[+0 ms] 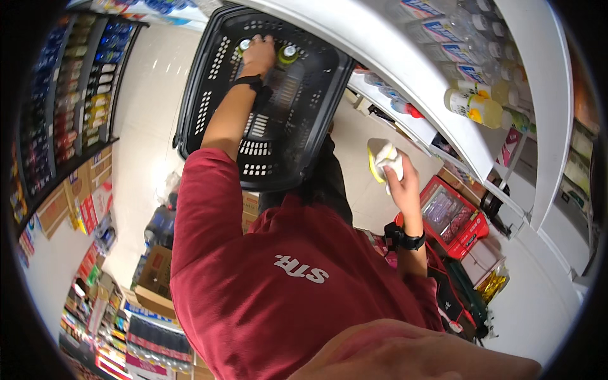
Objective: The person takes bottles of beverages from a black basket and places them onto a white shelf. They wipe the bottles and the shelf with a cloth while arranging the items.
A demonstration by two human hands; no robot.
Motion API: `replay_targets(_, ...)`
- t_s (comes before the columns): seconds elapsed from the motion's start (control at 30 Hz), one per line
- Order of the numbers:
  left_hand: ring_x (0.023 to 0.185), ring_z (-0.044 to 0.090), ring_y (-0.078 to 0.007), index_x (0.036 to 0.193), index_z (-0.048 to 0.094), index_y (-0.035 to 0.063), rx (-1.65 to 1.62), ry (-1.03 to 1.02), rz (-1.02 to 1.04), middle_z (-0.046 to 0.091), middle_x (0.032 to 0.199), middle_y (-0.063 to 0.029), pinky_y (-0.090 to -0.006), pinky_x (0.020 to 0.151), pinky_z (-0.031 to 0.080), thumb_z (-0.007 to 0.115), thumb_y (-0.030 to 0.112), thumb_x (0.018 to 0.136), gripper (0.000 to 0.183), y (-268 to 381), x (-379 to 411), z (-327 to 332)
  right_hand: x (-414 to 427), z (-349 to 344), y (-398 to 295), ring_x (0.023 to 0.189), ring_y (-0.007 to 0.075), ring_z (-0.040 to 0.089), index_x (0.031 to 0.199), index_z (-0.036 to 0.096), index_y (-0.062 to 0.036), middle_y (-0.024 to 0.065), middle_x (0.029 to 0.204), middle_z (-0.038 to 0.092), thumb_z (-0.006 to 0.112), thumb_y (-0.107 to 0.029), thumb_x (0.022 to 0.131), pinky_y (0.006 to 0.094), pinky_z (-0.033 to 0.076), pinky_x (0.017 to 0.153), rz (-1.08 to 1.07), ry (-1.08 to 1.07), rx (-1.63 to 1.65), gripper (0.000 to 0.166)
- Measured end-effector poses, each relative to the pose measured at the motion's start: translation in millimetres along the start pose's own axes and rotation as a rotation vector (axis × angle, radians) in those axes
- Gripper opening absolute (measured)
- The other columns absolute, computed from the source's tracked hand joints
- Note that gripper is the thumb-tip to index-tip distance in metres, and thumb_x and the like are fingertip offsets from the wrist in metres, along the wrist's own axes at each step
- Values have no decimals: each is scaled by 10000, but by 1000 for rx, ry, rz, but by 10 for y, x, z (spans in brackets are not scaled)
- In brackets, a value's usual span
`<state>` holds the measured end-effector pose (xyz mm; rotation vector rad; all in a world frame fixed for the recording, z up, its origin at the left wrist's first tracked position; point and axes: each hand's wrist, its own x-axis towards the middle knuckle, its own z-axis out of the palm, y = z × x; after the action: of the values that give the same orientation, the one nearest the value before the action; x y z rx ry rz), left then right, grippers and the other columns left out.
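A black plastic shopping basket (280, 178) with slotted walls stands in front of me. My left hand (260, 52) reaches down into its far end, between a bottle with a pale cap (243, 45) and a second capped bottle (288, 53). The fingertips are partly hidden, so whether they grip a bottle does not show. Off to the right, my right hand (403, 178) is closed around a crumpled white cloth (387, 156) with a yellow edge. That hand is held apart from the basket and the shelf.
A white shelf unit (456, 137) runs along the right, bearing several drink bottles (475, 107). Below it sits a red box with a clear window (451, 216). Stocked drink racks (71, 90) and cardboard boxes (156, 280) line the left, across the tiled floor (147, 90).
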<state>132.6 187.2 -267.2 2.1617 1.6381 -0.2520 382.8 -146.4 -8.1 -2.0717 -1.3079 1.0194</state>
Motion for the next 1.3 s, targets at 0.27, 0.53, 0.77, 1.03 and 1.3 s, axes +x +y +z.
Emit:
replay_targets(0.27,1020,677,-424,1365,479,130,-45,54,27,614,1225,-247,-505,794,572,481,172,993,375,-47,234,380,-99,-22,145,998,312,695,1285,568,12,208,1088,693,656,-83,911,363,522,886,29,38,17,395)
replay_targets(0.53,896,665,-382,1093,559,84,-46,359,244,668,963,-174,-491,720,554,591,324,974,270,-171,-775,-447,209,-163,314,1057,394,650,1298,557,2,211,1177,660,677,-120,912,376,500,924,-211,-73,96,423)
replay_targets(0.77,824,662,-366,1059,601,44,-119,565,374,670,893,-170,-441,730,530,661,239,941,235,508,-2516,-2442,669,-415,-12,1066,286,670,1326,532,26,203,1147,677,669,-123,928,370,507,914,-539,-53,344,447)
replay_targets(1.03,644,608,-300,966,596,16,-178,874,607,631,797,-129,-359,605,486,659,108,895,132,1747,-3736,-3365,501,-638,-1310,1278,301,534,1497,370,-70,165,1387,526,793,-112,818,415,499,1011,-1151,-273,646,801)
replay_targets(1.3,619,606,-281,871,585,17,-345,744,827,625,763,-115,-345,584,474,642,88,863,91,2395,-3948,-3673,321,-937,-934,1226,350,583,1516,366,-42,191,1368,557,893,-326,711,417,460,1038,-1166,-394,554,1003)
